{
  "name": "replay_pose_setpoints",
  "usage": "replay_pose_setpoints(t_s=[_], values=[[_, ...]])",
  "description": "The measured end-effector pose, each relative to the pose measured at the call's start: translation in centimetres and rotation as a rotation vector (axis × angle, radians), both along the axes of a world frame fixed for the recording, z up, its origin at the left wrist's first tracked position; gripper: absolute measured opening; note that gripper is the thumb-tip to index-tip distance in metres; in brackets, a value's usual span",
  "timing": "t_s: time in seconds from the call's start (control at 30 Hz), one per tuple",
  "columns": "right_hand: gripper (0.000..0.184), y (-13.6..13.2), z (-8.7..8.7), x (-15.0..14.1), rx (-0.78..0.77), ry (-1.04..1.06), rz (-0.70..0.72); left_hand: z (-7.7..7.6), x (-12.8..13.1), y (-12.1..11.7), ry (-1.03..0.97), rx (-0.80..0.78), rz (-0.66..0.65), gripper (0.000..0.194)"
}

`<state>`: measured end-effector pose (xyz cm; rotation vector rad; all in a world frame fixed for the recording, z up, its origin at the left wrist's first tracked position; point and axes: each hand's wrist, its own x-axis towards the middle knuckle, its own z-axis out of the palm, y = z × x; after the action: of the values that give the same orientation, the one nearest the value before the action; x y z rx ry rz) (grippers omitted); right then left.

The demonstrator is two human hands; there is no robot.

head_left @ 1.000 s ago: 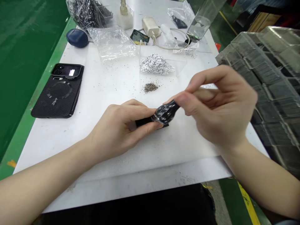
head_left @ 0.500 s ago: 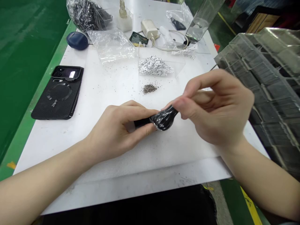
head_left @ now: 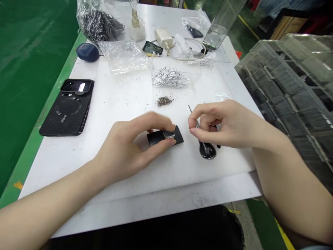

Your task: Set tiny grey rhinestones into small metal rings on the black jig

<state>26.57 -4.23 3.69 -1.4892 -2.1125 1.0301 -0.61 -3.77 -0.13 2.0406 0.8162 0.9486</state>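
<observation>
Worktop [head_left: 73, 163]: black block [head_left: 156, 139] under left hand [head_left: 130, 149]; foil scraps [head_left: 170, 77] in clear tray [head_left: 195, 77] at 12 o'clock from block, grit pile [head_left: 164, 101] between; phone case [head_left: 66, 114] at 9; pointed tool [head_left: 206, 150] in right hand [head_left: 223, 123] at 3.

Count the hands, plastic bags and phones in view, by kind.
Left hand, right hand: 2
Clear plastic bags: 3
Phone in black case: 1
Total: 6

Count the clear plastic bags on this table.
3: a bag of dark parts at far left, a flat bag in front of it, a bag with a dark item at far right. More could be hidden.
</observation>
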Motion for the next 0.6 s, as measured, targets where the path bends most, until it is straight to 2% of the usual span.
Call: replay_pose_setpoints(t_s=[0.07,0.13,0.23,0.33,0.43,0.53,0.6], values=[[0.008,0.4,-0.1,0.4,-0.024,-0.113,0.086,0.2,0.1,0.0,0.001,0.043,-0.006,0.008],[0.013,0.7,-0.1,0.7,-0.022,-0.116,0.090,0.4,0.1,0.0,0.014,0.084,0.007,0.011],[0.022,1.1,0.3,1.5,0.137,-0.112,-0.082,0.6,0.1,-0.1,-0.021,0.121,0.034,0.016],[0.024,2.0,0.6,3.5,0.322,-0.251,-0.277,0.7,0.0,-0.1,-0.123,0.077,0.052,0.024],[0.015,3.0,0.6,6.1,0.288,-0.378,-0.313,0.9,0.0,-0.1,-0.166,0.047,0.125,0.025],[0.015,3.8,0.3,8.1,0.184,-0.456,-0.235,1.0,0.0,-0.1,-0.119,0.065,0.249,0.016],[0.017,4.0,0.0,8.7,0.154,-0.462,-0.203,1.1,0.1,-0.1,-0.119,0.106,0.260,0.017]])
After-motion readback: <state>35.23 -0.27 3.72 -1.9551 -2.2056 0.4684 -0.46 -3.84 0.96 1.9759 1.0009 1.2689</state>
